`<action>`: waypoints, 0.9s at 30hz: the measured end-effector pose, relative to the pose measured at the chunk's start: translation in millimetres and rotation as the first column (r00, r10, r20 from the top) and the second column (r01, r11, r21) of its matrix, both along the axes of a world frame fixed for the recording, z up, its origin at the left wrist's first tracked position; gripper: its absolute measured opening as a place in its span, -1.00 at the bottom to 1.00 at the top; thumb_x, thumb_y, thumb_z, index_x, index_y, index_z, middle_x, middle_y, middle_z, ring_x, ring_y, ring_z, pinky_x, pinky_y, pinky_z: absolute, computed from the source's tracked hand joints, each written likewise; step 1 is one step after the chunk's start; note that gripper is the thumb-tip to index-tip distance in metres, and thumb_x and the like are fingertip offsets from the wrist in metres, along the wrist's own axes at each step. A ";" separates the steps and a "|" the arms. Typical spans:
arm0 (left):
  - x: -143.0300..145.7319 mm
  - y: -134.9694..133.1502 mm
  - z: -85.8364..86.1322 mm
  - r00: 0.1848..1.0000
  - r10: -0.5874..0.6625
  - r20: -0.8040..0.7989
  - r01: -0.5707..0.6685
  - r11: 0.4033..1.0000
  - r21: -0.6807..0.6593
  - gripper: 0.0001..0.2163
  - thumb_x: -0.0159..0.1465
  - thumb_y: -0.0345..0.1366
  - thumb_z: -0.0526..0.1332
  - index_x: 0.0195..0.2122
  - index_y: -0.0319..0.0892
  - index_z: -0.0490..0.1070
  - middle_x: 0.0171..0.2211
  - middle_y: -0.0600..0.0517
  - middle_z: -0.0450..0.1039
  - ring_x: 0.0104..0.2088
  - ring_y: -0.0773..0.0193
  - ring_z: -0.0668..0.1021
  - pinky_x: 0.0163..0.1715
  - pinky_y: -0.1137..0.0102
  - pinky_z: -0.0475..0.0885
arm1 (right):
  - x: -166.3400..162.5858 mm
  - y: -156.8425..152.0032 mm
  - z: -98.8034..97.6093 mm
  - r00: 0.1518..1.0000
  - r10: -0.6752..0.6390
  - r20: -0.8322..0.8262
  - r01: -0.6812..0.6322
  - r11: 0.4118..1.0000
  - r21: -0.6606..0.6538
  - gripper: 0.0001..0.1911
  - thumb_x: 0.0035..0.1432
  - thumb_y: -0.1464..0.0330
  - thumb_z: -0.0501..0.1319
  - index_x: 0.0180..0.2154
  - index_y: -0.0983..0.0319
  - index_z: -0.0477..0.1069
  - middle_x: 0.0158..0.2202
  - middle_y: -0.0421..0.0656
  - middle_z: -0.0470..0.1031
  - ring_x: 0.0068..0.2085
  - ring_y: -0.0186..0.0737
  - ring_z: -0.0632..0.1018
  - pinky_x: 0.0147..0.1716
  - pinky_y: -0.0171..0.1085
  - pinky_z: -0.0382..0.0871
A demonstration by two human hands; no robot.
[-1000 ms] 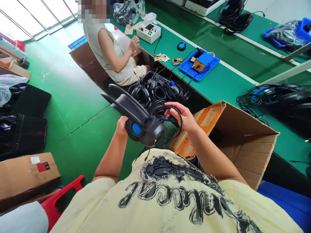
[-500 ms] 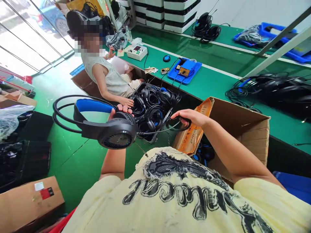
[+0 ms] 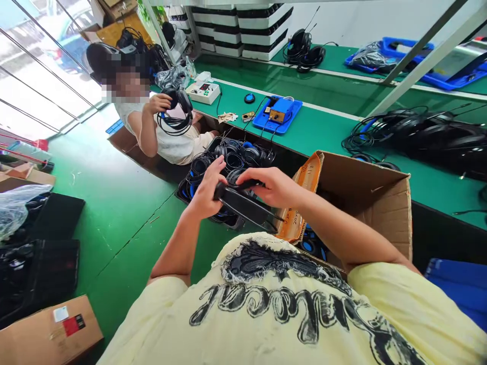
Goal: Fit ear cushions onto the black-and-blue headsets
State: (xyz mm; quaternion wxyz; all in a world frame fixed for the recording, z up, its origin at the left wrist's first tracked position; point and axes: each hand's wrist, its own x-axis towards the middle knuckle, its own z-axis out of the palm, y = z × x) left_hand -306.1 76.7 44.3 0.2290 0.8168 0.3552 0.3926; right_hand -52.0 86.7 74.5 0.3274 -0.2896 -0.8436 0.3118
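Observation:
A black headset (image 3: 249, 207) is in front of my chest, between my two hands. My left hand (image 3: 208, 191) holds its left end, fingers reaching up along the side of the ear cup. My right hand (image 3: 274, 185) is closed over the upper side of the headset, fingers bent onto a dark part whose exact shape is hidden. Just beyond lies a crate full of headsets (image 3: 233, 152) with black cables and blue linings. By my right forearm stands an open cardboard box (image 3: 365, 203) with more headsets inside.
A co-worker (image 3: 152, 121) sits at the left, holding another headset (image 3: 178, 109). The green workbench (image 3: 319, 132) carries a blue tray (image 3: 294, 114), a white instrument (image 3: 203, 93) and piled headsets (image 3: 426, 142). Dark bins (image 3: 41, 274) and a cardboard carton (image 3: 53, 329) stand left.
The headset has swung from the left to in front of my chest, turned round. My right hand has moved from its cable loop to the headset. The co-worker has lifted a headset.

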 end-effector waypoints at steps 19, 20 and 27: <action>-51.4 -38.0 -125.0 0.729 0.598 0.333 0.085 0.404 -0.911 -0.46 -0.07 0.01 0.56 -0.16 -0.19 0.51 -0.39 0.01 0.57 -0.37 0.21 0.57 -0.29 0.34 0.46 | -50.1 -37.6 -154.2 0.897 -0.291 -0.331 -0.204 0.391 -0.898 -0.32 -0.15 0.07 0.52 -0.01 0.20 0.47 -0.14 -0.07 0.62 -0.01 0.01 0.60 0.08 -0.05 0.44; -58.6 -22.8 -126.9 0.718 0.625 0.307 0.083 0.360 -0.929 -0.45 -0.06 0.04 0.55 -0.16 -0.19 0.49 -0.41 0.01 0.56 -0.41 0.22 0.57 -0.32 0.33 0.47 | -65.8 -27.1 -156.9 0.855 -0.412 -0.314 -0.195 0.306 -0.932 -0.39 -0.17 0.07 0.51 -0.10 0.19 0.47 -0.26 -0.11 0.62 -0.14 -0.04 0.62 -0.05 -0.09 0.48; -109.8 126.3 -104.6 0.748 0.617 0.243 -0.011 0.379 -0.925 -0.66 0.27 -0.03 0.36 -0.24 -0.25 0.49 -0.37 -0.06 0.57 -0.41 0.22 0.58 -0.38 0.29 0.53 | -151.4 81.3 -162.3 0.718 -0.637 -0.282 -0.108 0.299 -0.948 -0.54 -0.12 0.07 0.42 -0.25 0.14 0.35 -0.25 -0.19 0.58 -0.15 -0.17 0.59 -0.19 -0.23 0.49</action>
